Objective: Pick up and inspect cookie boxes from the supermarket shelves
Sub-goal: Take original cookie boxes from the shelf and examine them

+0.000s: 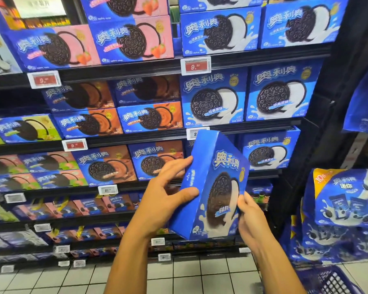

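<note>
Overhead and ahead, dark supermarket shelves (123,70) fill the view, stocked in rows with blue cookie boxes (219,31): strawberry-pink, chocolate-brown and white-cream fronts. Right of the shelves: stacked blue snack bags (344,198) above a blue basket (327,282) on the white tiled floor (200,274). Held cookie box (216,187): blue, white-cream front, tilted, in mid-air before the lower shelves. Left hand (168,193) grip: thumb and fingers curled onto the box's narrow side. Right hand (250,215) grip: fingers pinch its right edge. Red price tag (196,65) on shelf edge.
</note>
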A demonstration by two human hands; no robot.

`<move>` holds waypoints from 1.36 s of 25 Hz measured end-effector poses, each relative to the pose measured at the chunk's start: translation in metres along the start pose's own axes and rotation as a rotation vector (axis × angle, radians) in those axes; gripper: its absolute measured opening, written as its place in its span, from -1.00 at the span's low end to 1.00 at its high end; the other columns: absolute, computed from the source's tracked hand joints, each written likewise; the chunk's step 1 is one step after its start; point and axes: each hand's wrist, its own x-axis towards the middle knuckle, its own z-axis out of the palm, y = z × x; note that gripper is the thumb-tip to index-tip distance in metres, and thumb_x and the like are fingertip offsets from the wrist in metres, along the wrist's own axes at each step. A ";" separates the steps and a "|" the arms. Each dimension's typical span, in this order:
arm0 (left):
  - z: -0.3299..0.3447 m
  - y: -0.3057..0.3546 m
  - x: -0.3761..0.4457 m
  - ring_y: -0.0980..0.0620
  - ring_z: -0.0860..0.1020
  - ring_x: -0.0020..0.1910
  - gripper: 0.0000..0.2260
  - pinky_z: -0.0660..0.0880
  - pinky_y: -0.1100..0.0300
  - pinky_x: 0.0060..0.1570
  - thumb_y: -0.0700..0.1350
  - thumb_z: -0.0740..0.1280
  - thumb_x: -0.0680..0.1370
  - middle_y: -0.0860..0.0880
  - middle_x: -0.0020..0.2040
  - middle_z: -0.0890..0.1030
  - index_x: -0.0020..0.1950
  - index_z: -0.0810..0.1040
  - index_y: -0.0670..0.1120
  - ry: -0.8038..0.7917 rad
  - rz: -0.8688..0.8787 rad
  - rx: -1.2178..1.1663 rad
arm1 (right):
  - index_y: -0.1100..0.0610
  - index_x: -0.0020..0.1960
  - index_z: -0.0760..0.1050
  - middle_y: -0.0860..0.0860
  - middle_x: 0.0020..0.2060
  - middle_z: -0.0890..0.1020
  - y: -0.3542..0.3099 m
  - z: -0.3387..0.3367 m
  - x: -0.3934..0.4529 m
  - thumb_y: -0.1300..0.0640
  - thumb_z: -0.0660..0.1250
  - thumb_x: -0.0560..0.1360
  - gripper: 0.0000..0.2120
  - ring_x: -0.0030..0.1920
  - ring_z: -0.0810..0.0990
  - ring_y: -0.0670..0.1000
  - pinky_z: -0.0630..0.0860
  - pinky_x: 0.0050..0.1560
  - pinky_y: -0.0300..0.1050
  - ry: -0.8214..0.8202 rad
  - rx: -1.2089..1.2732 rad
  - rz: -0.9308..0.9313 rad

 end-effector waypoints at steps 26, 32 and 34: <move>-0.198 -0.070 0.019 0.16 0.63 0.10 -0.44 0.57 0.29 0.02 -0.47 0.40 0.41 0.12 0.12 0.69 0.30 0.50 -0.01 0.253 -0.002 -0.109 | -0.35 0.21 0.50 -0.21 0.15 0.66 -0.068 0.132 -0.027 0.09 0.51 0.37 -0.48 0.14 0.65 -0.15 0.56 0.00 -0.37 -0.255 -0.666 -0.521; -0.212 -0.057 0.027 0.21 0.65 0.02 -0.50 0.59 0.31 -0.12 -0.41 0.39 0.46 0.19 0.02 0.71 0.29 0.50 0.04 0.213 -0.032 -0.149 | -0.34 0.32 0.45 -0.17 0.22 0.64 -0.059 0.138 -0.023 0.08 0.48 0.46 -0.47 0.24 0.60 -0.07 0.55 0.17 -0.08 -0.214 -0.689 -0.536; -0.212 -0.048 0.034 0.20 0.64 -0.07 -0.53 0.60 0.24 -0.18 -0.29 0.41 0.47 0.18 -0.01 0.70 0.28 0.48 0.12 0.205 -0.044 -0.173 | -0.32 0.37 0.43 -0.14 0.23 0.64 -0.060 0.139 -0.022 -0.07 0.44 0.43 -0.46 0.24 0.61 -0.05 0.58 0.14 -0.08 -0.216 -0.658 -0.503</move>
